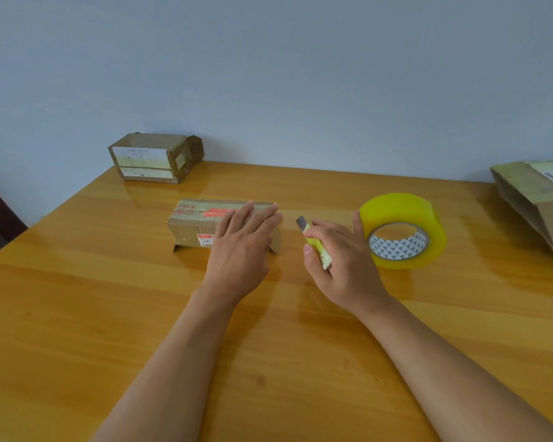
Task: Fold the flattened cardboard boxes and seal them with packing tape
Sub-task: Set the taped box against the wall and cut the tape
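Note:
A small folded cardboard box (192, 223) with red labels lies in the middle of the table. My left hand (243, 247) rests flat on its right end, fingers straight. My right hand (339, 250) grips a yellow utility knife (315, 242), its short blade pointing up and away, just right of the box. A large roll of yellow packing tape (403, 229) lies flat right beside that hand, with my fingertips touching its side.
A second folded box (155, 157) stands at the back left against the wall. Flattened cardboard (533, 199) lies at the right edge. The wooden table (109, 314) stretches toward me.

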`<act>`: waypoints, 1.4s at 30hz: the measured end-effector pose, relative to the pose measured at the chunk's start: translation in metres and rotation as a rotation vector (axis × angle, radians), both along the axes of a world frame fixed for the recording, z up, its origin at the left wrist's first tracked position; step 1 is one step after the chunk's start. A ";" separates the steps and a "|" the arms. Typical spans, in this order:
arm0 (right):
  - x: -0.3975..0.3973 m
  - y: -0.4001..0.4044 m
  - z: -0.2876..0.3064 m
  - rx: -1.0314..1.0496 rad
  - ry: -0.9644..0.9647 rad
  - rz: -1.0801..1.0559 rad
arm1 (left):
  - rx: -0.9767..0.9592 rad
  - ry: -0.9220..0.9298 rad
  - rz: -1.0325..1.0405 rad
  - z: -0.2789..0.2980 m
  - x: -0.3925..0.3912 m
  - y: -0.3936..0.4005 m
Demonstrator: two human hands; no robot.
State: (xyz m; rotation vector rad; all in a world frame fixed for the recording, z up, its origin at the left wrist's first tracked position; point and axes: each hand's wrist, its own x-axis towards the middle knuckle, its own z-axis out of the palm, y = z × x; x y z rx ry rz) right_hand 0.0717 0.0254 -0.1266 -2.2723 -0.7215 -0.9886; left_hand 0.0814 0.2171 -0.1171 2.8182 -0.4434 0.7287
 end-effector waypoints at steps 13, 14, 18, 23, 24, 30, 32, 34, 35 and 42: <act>0.000 0.001 -0.001 -0.062 0.074 -0.049 | -0.004 -0.040 0.002 -0.004 0.003 0.003; 0.000 0.001 -0.001 -0.071 0.079 -0.051 | -0.003 -0.039 0.001 -0.004 0.002 0.003; -0.002 0.003 0.002 -0.069 0.069 -0.053 | -0.006 -0.033 0.000 -0.004 0.002 0.003; -0.004 0.003 0.004 -0.067 0.057 -0.047 | -0.004 -0.038 -0.002 -0.004 0.002 0.003; -0.004 0.004 0.003 -0.076 0.064 -0.052 | -0.002 -0.041 -0.003 -0.005 0.002 0.003; -0.002 0.005 0.001 -0.118 0.120 -0.061 | 0.003 -0.055 -0.005 -0.005 0.002 0.003; -0.002 0.006 0.001 -0.125 0.137 -0.065 | -0.001 -0.067 -0.008 -0.006 0.003 0.004; -0.002 0.007 0.001 -0.138 0.159 -0.073 | -0.003 -0.074 -0.013 -0.006 0.003 0.004; -0.002 0.007 0.002 -0.147 0.171 -0.077 | -0.001 -0.075 -0.014 -0.007 0.003 0.004; -0.003 0.007 0.006 -0.175 0.245 -0.070 | 0.006 -0.073 -0.017 -0.007 0.004 0.004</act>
